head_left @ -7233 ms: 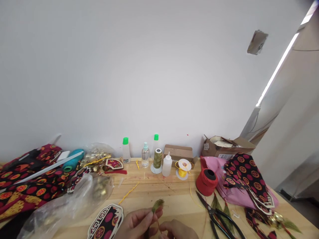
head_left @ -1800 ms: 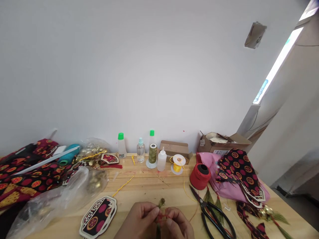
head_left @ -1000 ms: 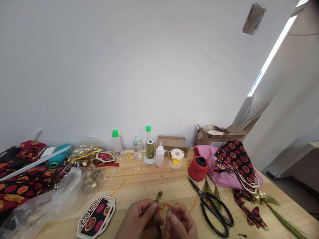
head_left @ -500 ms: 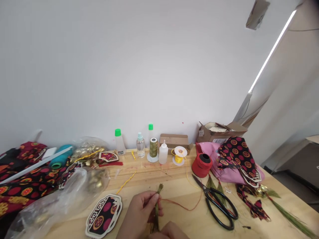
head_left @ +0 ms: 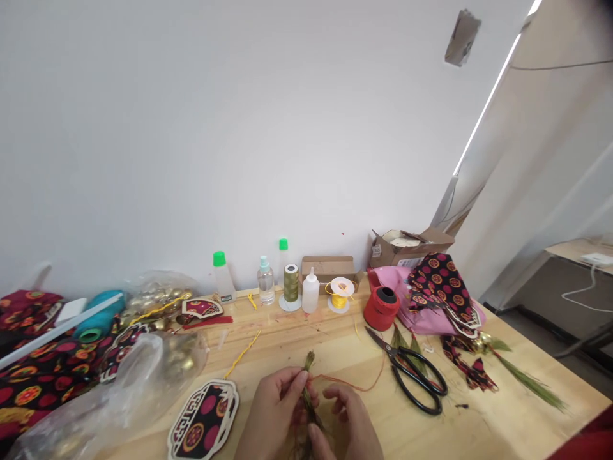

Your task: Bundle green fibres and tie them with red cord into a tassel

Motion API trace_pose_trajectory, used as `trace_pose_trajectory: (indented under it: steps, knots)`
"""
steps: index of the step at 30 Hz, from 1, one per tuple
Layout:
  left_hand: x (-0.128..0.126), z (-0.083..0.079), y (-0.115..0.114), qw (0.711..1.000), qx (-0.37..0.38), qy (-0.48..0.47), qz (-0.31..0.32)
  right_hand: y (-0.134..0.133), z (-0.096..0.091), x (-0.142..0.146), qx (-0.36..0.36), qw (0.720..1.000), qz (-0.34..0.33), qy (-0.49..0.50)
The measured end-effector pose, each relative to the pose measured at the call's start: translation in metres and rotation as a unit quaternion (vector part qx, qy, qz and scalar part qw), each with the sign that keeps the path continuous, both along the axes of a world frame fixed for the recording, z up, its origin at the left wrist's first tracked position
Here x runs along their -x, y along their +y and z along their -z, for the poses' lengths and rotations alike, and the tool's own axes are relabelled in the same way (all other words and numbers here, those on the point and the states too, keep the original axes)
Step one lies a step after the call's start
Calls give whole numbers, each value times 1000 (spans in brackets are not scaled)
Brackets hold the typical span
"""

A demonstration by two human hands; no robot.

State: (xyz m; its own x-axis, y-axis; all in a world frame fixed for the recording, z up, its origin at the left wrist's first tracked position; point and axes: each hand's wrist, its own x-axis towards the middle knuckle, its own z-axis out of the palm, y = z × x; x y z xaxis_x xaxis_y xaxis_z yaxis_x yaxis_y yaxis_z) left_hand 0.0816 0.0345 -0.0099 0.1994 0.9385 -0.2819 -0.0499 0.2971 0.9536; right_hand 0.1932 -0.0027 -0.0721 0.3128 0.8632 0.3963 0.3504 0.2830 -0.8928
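My left hand (head_left: 275,409) is closed, pinching an olive-green thread tassel (head_left: 310,361) just below its bunched top. A thin red thread (head_left: 347,384) leaves the tassel at the pinch and curves right across the table. Close beside the tassel's lower strands is my right hand (head_left: 352,421), with thumb and curled fingers apart. Its thumb lies over or against the strands; exact contact I cannot tell. Black-handled scissors (head_left: 412,370) lie partly open to the right. Left of my hands rests a patterned fabric pendant (head_left: 205,418) with a pale edge and yellow cord (head_left: 242,354).
A red thread spool (head_left: 382,308), yellow cord spool (head_left: 341,295), white squeeze bottle (head_left: 310,292) and green thread spool (head_left: 290,283) stand toward the wall. Bagged golden bells (head_left: 184,358) and patterned cloth (head_left: 36,370) lie left. Several green tassels (head_left: 529,380) lie right.
My right hand has come up and to the right, its fingers now showing beside the tassel. My left hand keeps its pinch. The camera view has turned a little to the right.
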Motion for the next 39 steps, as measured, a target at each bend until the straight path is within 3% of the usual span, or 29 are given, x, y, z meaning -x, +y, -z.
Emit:
trace_pose_trajectory:
  steps: [3,6,12,17,22,31,39]
  knots:
    - [0,4,1,1000,3,-24,-14,1,5,14,29,983,-80,162]
    - [0,5,1,1000,-4,-26,-17,3,7,25,48,966,-115,226]
    - [1,-2,-5,999,-37,-18,10,6,11,23,78,976,-97,180]
    - [2,3,-5,999,-38,-18,23,3,7,18,84,972,-96,195]
    - [5,9,-3,999,-21,-32,20,2,0,22,72,968,-102,217]
    - [5,2,-7,998,-51,-20,-15,6,-6,26,82,974,-60,203]
    - [8,4,-6,998,-10,-60,-7,7,-10,24,80,963,-70,246]
